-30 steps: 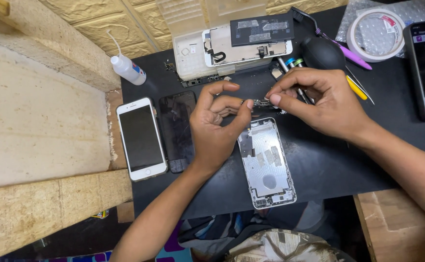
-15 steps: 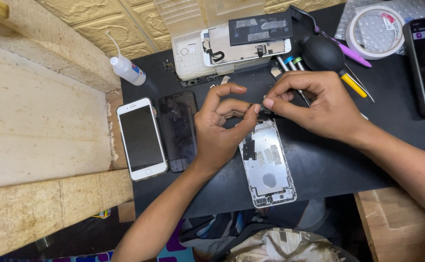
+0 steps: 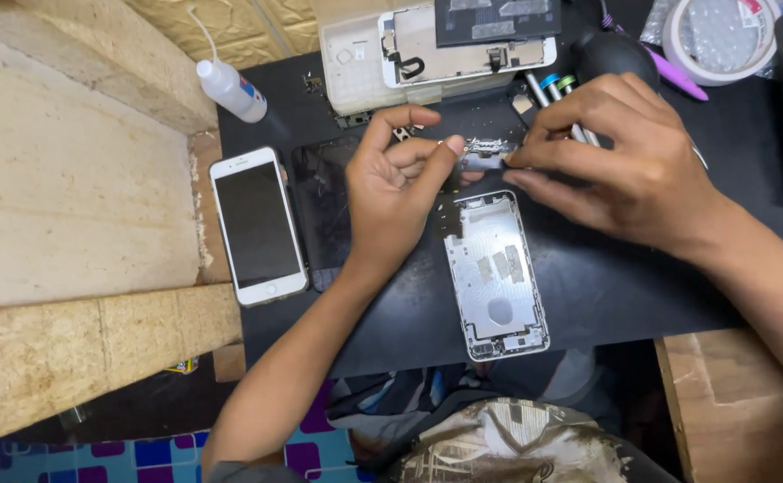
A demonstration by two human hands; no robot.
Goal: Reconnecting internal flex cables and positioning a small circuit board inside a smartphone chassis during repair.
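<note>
A small dark flex part (image 3: 485,150) is pinched above the open silver phone shell (image 3: 496,277), which lies flat on the desk.

Hands: two, left hand (image 3: 400,192), right hand (image 3: 628,165)
Whole white phones: one (image 3: 257,226)
Open phone shells: one (image 3: 496,277)
Squeeze bottles: one (image 3: 228,88)
Tape rolls: one (image 3: 718,36)

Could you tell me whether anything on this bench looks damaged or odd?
The silver phone shell lies gutted on the black mat, and the dark screen panel beside the white phone looks scuffed. Both hands pinch a small part.
</note>
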